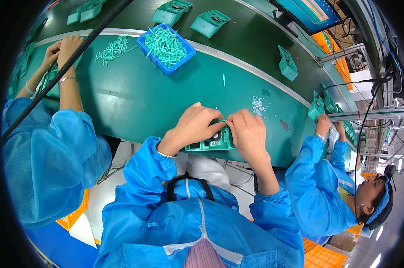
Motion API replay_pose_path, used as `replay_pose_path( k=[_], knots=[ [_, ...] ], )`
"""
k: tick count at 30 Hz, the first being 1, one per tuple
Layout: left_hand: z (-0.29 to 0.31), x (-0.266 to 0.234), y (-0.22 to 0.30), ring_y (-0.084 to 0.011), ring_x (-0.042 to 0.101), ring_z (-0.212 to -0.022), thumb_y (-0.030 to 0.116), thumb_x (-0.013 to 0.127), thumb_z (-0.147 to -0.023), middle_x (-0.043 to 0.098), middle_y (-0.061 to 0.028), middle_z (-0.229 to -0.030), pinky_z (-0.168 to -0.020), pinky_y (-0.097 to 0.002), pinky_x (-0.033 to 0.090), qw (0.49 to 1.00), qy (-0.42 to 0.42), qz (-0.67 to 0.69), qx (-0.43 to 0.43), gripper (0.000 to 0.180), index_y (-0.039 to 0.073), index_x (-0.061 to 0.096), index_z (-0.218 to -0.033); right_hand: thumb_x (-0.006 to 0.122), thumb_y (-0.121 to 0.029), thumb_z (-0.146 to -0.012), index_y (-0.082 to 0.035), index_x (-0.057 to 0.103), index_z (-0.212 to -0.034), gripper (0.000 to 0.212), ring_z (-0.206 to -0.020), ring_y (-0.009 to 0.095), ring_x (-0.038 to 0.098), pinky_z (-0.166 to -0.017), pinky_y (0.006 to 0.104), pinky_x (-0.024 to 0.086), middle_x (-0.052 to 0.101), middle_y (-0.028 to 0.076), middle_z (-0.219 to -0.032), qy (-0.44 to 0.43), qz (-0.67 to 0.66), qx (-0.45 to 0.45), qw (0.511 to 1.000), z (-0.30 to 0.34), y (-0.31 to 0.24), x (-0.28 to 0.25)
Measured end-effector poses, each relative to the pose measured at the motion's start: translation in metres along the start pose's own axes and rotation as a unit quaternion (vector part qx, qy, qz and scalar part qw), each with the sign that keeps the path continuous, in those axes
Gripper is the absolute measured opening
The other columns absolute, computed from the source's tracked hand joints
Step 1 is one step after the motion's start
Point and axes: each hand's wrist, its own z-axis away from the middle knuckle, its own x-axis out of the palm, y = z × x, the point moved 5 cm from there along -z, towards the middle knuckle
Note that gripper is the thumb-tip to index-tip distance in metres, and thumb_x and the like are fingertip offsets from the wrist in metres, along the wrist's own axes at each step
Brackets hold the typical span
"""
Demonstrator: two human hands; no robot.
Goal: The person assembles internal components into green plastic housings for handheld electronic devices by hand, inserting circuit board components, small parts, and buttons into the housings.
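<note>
At the near edge of the bench I have a green plastic housing [203, 145] with a round dark part [216, 136] set in it. My left hand [191, 125] is closed on the housing's left and far side, fingers bent over its top edge. My right hand [248, 134] pinches at the far right corner of the housing. Whatever lies between its thumb and fingers is too small and covered to make out. Past my hands, a single slim green plastic piece [224, 80] lies on the green bench top [135, 98], and small whitish bits [258, 106] are scattered to the right.
A blue bin [169, 70] heaped with slim green pieces stands beyond, beside a loose pile [115, 50]. More green housings [210, 23] sit on the dark strip [251, 44] behind a metal rail. Co-workers' arms are at left [68, 67] and right [321, 127]. A black cable [72, 58] crosses the left.
</note>
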Motion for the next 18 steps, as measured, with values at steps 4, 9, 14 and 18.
replay_pose_path(
  k=[4, 9, 14, 18],
  knots=[
    [0.0027, 0.0023, -0.0024, -0.0364, 0.068, -0.077, 0.027, 0.075, -0.092, 0.076, -0.0145, -0.086, -0.076, -0.044, 0.046, 1.0, 0.013, 0.001, 0.022, 0.021, 0.007, 0.081, -0.095, 0.074, -0.011, -0.088, -0.01, 0.063, -0.092, 0.012, -0.081, 0.024, 0.065, -0.067, 0.0405, 0.041, 0.061, 0.005, -0.087, 0.008, 0.009, -0.005, 1.0, 0.0017, -0.0016, 0.0005],
    [0.0028, 0.0048, -0.0044, -0.0344, 0.068, -0.077, 0.027, 0.074, -0.093, 0.077, -0.0135, -0.086, -0.077, -0.0429, 0.045, 1.0, 0.005, 0.002, 0.022, 0.022, 0.006, 0.081, -0.096, 0.074, -0.012, -0.088, -0.01, 0.063, -0.092, 0.013, -0.079, 0.023, 0.064, -0.067, 0.0399, 0.041, 0.06, 0.004, -0.087, 0.028, 0.017, 0.004, 0.999, 0.0033, -0.0042, -0.0001],
    [0.0024, 0.0033, 0.0, -0.0334, 0.068, -0.076, 0.026, 0.073, -0.093, 0.077, -0.0137, -0.085, -0.077, -0.0426, 0.045, 1.0, 0.002, -0.007, 0.02, 0.022, 0.006, 0.081, -0.095, 0.074, -0.012, -0.088, -0.01, 0.063, -0.093, 0.013, -0.079, 0.021, 0.064, -0.067, 0.0387, 0.04, 0.061, 0.003, -0.087, 0.042, 0.053, -0.022, 0.997, 0.003, -0.0057, 0.0006],
    [0.0009, 0.0033, -0.0002, -0.0332, 0.067, -0.074, 0.026, 0.072, -0.094, 0.076, -0.0139, -0.082, -0.077, -0.0421, 0.044, 0.999, 0.002, -0.024, 0.022, 0.022, 0.006, 0.081, -0.094, 0.075, -0.013, -0.087, -0.011, 0.064, -0.096, 0.015, -0.08, 0.019, 0.065, -0.067, 0.0371, 0.04, 0.062, 0.002, -0.088, 0.06, 0.087, -0.086, 0.991, -0.0005, -0.0043, 0.0]
  ],
)
